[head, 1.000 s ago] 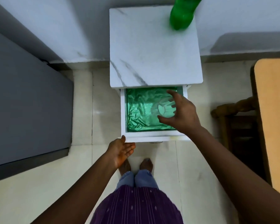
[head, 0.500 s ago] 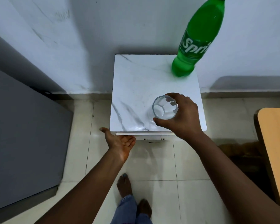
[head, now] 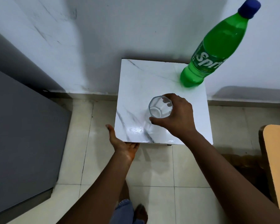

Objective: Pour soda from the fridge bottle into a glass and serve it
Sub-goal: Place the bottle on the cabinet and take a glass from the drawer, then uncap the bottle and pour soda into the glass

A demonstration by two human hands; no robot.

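A: Any writing to read here?

B: Just 1 piece. The green bottle [head: 217,46] carries white lettering on its label, "Spri", with the last letters curving out of sight: the Sprite brand.

A: Where is it?

B: Beyond the right hand [head: 176,113], up and to its right, on the table [head: 152,75]. Nothing else can be read.

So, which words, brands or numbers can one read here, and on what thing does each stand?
"Spri": white letters on the label of the green bottle; the rest of the word curves out of sight.
Small print under it: too blurred to read.
Nothing readable on the glass or elsewhere.
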